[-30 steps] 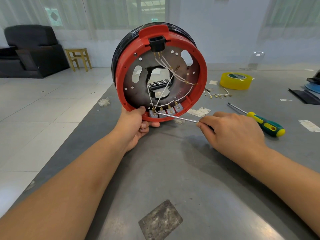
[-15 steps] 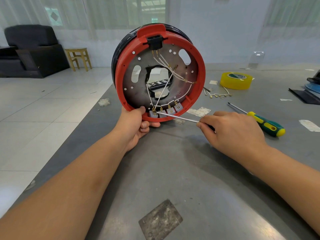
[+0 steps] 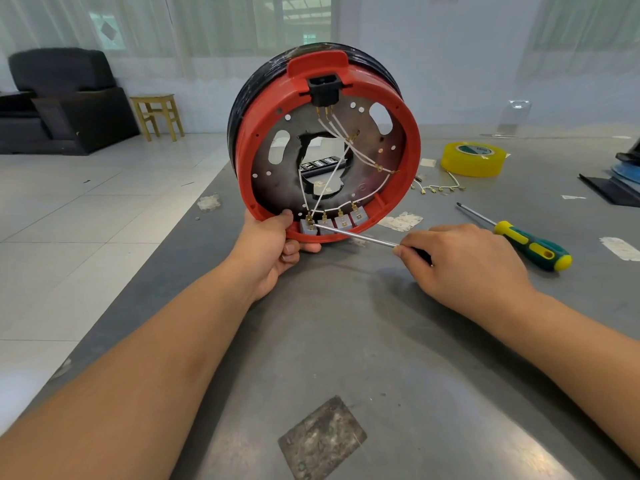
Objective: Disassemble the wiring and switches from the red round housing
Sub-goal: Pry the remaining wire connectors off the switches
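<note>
A person's left hand (image 3: 270, 251) gripped the lower rim of a red round housing (image 3: 408, 168), thumb hooked over the inner edge and fingers curled beneath, holding it upright on its edge on a grey metal table (image 3: 363, 341) with its open side toward the camera. The right hand (image 3: 464, 268) was curled round the dark handle of a thin screwdriver (image 3: 356, 236), forefinger extended along it, the bright shaft reaching left so that its tip met the leftmost of four grey switches (image 3: 334, 221) seated in a row along the housing's bottom inside wall. Inside the housing, white wires (image 3: 341, 140) with brass terminals ran from a black socket (image 3: 323, 90) at the top, under a red tab, down across a dark metal plate (image 3: 277, 188) to the switches; the plate carried small round holes, two oval slots and a ragged central opening through which a black object behind showed. A black band wrapped the housing's outer back. To the right on the table lay a second screwdriver (image 3: 530, 245) with a green and yellow handle, a roll of yellow tape (image 3: 472, 159), a loose set of white wires with brass ends (image 3: 440, 187) and scraps of paper. Beyond the table stood a black armchair (image 3: 65, 98) and a small wooden stool (image 3: 157, 114) on a tiled floor.
</note>
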Motion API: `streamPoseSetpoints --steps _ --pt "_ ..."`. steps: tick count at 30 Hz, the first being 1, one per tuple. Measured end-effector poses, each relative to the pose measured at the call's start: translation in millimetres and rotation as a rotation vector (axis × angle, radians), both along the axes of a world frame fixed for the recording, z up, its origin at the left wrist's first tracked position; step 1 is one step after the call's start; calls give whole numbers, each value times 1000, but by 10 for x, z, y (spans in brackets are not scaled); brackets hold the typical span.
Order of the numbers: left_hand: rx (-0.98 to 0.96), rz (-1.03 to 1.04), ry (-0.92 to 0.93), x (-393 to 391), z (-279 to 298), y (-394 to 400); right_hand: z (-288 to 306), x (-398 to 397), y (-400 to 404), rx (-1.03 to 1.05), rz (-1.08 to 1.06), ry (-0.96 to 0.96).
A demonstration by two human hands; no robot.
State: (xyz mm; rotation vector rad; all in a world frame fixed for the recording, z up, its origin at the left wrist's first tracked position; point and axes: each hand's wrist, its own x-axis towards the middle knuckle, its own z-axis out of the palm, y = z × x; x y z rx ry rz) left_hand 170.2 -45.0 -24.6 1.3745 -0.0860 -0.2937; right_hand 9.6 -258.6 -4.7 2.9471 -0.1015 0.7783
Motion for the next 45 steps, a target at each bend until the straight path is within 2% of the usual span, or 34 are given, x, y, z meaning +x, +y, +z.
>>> streamPoseSetpoints --steps 9,35,45 --pt "-19 -3 5 -2 12 0 8 -21 59 -75 -56 -50" --pt "-21 25 36 -43 45 1 -36 -10 82 -110 -46 -110" --pt "-17 36 39 -29 41 -1 20 -26 41 -58 -58 -97"
